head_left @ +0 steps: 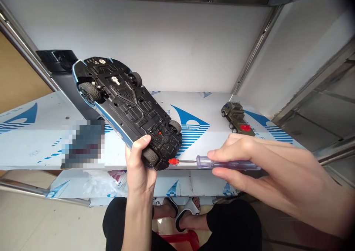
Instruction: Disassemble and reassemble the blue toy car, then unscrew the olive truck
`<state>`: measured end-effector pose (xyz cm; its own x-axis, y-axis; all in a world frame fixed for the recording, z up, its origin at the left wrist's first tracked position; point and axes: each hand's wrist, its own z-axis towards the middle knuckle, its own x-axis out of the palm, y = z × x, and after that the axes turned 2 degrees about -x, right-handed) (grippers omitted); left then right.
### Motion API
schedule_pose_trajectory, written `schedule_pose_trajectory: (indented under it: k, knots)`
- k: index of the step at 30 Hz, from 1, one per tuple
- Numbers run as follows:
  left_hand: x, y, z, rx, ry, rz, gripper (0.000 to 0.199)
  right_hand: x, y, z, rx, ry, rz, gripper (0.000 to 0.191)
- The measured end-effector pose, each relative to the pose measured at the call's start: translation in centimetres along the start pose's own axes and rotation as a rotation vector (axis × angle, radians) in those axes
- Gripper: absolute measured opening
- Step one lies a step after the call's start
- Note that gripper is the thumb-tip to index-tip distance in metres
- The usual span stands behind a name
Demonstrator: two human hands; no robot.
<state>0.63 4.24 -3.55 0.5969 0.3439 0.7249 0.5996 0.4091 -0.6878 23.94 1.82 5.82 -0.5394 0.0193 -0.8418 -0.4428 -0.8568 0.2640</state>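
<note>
Head view: the left hand [138,162] grips an upside-down black toy car [127,110] by its near end, wheels up, tilted across the front edge of the metal shelf [41,143]. The right hand [257,166] grasps a screwdriver [227,164] with a clear handle, its red tip just beside the car's near corner. A green toy truck [235,118] stands near the shelf's right side, well apart from the car. Crumpled clear plastic [101,182] lies on a lower shelf [177,188].
</note>
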Motion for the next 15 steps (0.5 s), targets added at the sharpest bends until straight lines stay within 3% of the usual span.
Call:
schedule_pose_trajectory:
  k: [9,15]
  knots:
    - [0.2,0.3,-0.4,0.021,0.004,0.057,0.048,0.2,-0.7,1.2,-0.013,0.097,0.032,0.011]
    - [0.6,0.1,-0.8,0.094,0.035,0.070,0.041,0.6,-0.9,1.4,0.003,0.110,-0.004,0.013]
